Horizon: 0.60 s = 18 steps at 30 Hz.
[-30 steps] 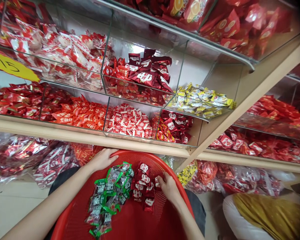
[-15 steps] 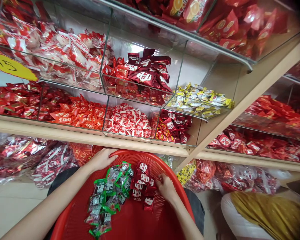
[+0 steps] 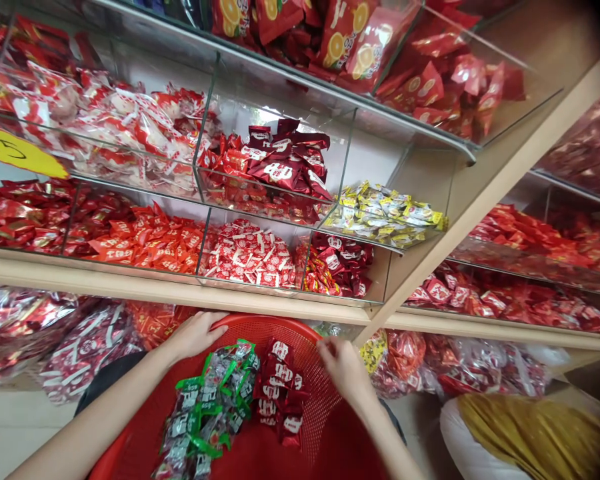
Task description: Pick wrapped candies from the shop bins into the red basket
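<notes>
- Gripping the rim of the red plastic mesh basket (image 3: 265,322), your left hand (image 3: 195,335) lies spread wide, fingers hooked over the far edge.
- Check your right hand (image 3: 343,368): it sits over the basket's mesh wall, just beside the maroon-and-white packets (image 3: 277,390), fingers bunched narrow. You cannot tell whether it holds anything.
- Inside the basket, the green-and-silver packets (image 3: 205,407) lie heaped, touching the maroon-and-white packets.
- Ahead of you, glass bins (image 3: 247,257) of wrapped sweets line a wooden shelf (image 3: 180,287), with a yellow "15" tag (image 3: 15,150) at upper left.
- Below the shelf stand clear bags of red packets (image 3: 90,353).
- At lower right, note a co-worker's mustard-yellow garment (image 3: 520,427).
</notes>
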### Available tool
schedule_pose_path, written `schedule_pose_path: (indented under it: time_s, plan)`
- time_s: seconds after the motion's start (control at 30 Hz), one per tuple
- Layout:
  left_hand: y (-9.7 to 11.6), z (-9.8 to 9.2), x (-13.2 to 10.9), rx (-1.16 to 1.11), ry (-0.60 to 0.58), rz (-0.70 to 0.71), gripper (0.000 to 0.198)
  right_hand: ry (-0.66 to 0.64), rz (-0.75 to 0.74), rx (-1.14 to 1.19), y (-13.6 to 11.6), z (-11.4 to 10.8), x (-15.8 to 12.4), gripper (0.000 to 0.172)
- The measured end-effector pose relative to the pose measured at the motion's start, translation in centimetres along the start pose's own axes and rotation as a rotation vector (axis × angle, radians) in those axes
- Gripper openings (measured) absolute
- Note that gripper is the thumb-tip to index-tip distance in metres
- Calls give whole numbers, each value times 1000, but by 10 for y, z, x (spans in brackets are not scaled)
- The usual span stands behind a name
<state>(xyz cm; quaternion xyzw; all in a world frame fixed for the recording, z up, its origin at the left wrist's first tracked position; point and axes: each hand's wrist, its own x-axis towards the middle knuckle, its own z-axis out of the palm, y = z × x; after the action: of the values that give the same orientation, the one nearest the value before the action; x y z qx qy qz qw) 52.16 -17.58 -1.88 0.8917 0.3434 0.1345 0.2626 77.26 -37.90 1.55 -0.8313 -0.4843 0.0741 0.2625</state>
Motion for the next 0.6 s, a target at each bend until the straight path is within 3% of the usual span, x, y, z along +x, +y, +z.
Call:
schedule_pose_path:
  time_s: [0.13, 0.23, 0.43, 0.6]
  plan:
    - [-2, 0, 1, 15, 4, 35, 47, 248, -60, -26, -7, -61, 46, 26]
    - [-1, 0, 0, -10, 2, 19, 48, 343, 43, -267, 1, -88, 83, 21]
    - [0, -1, -1, -69, 6, -43, 48, 201, 110, -607, -1, -82, 118, 39]
    - [0, -1, -1, -66, 18, -40, 48, 141, 106, -702, -15, -70, 125, 25]
